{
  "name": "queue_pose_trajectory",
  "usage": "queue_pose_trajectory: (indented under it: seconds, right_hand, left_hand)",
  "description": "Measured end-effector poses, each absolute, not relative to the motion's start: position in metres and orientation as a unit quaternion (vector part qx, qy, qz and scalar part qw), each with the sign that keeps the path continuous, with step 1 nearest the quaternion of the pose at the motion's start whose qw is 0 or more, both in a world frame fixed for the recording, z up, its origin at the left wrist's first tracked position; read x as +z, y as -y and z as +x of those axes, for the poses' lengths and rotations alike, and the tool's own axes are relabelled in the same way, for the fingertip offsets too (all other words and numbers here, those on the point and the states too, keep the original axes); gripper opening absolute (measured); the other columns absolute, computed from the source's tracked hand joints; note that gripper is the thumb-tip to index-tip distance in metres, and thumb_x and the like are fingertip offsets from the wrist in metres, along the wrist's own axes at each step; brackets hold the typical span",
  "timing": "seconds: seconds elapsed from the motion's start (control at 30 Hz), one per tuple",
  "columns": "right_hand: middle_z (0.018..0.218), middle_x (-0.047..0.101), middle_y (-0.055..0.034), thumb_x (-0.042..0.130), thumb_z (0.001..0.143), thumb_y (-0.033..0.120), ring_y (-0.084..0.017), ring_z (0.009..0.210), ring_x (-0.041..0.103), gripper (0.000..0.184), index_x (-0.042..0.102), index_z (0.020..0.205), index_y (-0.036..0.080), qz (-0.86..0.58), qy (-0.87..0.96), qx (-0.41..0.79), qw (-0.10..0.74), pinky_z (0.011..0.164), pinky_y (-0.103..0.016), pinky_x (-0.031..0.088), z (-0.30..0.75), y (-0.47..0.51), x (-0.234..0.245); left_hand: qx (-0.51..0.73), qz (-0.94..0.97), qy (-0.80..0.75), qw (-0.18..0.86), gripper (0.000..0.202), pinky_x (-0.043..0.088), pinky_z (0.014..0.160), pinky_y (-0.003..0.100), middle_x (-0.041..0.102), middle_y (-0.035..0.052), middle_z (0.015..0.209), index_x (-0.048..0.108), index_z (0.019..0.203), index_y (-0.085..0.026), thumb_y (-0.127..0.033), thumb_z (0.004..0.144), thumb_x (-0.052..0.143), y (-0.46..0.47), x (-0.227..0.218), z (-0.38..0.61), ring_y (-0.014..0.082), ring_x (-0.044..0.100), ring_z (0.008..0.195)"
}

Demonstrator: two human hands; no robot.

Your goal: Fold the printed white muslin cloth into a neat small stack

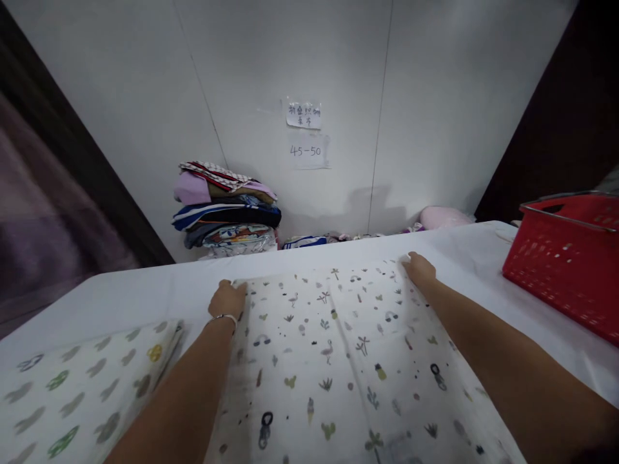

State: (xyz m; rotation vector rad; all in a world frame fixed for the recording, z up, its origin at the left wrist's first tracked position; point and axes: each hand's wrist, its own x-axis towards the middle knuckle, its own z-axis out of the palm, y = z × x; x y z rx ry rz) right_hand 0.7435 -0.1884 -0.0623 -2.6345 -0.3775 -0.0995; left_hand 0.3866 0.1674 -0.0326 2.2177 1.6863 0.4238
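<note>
A white cloth printed with small flamingos, cacti and pineapples [338, 361] lies spread on the white table [145, 296]. My left hand [227, 299], a thin bracelet on its wrist, is closed on the cloth's far left corner. My right hand [420, 269] is closed on the far right corner. Both arms reach forward along the cloth's two sides.
A folded cloth with grey and green leaf prints [82, 386] lies at the near left. A red plastic basket [565, 258] stands at the right. A stack of folded clothes [225, 206] sits against the back wall under two paper notes [304, 132]. A pink bundle [442, 217] lies further right.
</note>
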Motion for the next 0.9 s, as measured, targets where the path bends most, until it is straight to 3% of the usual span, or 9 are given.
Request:
queue_pose_trajectory:
  seconds: [0.13,0.3,0.43,0.6,0.9]
  right_hand:
    - [0.124,0.051,-0.0181,0.045,0.085,0.035,-0.032,0.115,0.045,0.049,0.042,0.129,0.014,-0.969,0.171,-0.056,0.167,0.089,-0.043,0.038,0.729,0.198,-0.06]
    - [0.137,0.042,-0.0126,0.036,0.089,0.038,-0.026,0.126,0.037,0.046,0.045,0.128,0.015,-0.932,0.336,-0.078,0.112,0.102,-0.039,0.031,0.682,0.228,-0.059]
    - [0.138,0.041,-0.011,0.036,0.088,0.045,-0.026,0.128,0.035,0.049,0.05,0.126,0.017,-0.89,0.438,-0.075,0.105,0.105,-0.039,0.028,0.627,0.283,-0.072]
    - [0.138,0.042,-0.0107,0.036,0.087,0.05,-0.027,0.129,0.035,0.049,0.051,0.125,0.022,-0.897,0.425,-0.06,0.104,0.104,-0.046,0.027,0.575,0.357,-0.085]
    - [0.144,0.033,-0.0089,0.03,0.09,0.049,-0.026,0.135,0.023,0.051,0.042,0.133,0.023,-0.92,0.382,-0.016,0.088,0.105,-0.051,0.021,0.528,0.42,-0.062]
  left_hand:
    - [0.154,0.826,-0.53,0.116,0.067,0.04,0.092,0.04,0.046,0.021,0.131,0.035,0.132,-0.006,-0.05,0.082,0.04,-0.147,-0.032,0.373,0.0314,0.046,0.118]
    - [0.11,0.922,-0.37,0.038,0.06,0.027,0.106,0.04,0.033,0.0155,0.143,0.04,0.131,-0.009,-0.046,0.085,0.037,-0.08,-0.043,0.324,0.0259,0.028,0.132]
    - [0.094,0.942,-0.319,0.035,0.059,0.021,0.109,0.045,0.031,0.0112,0.145,0.043,0.131,-0.013,-0.047,0.084,0.037,-0.02,-0.06,0.26,0.0255,0.024,0.135]
    - [0.077,0.941,-0.328,0.04,0.062,0.02,0.109,0.047,0.03,0.0099,0.146,0.04,0.134,-0.015,-0.05,0.084,0.034,0.019,-0.075,0.189,0.0246,0.022,0.136]
    - [0.071,0.947,-0.309,0.05,0.057,0.022,0.107,0.049,0.029,0.0095,0.146,0.042,0.133,-0.019,-0.048,0.086,0.031,0.056,-0.06,0.159,0.0266,0.02,0.136]
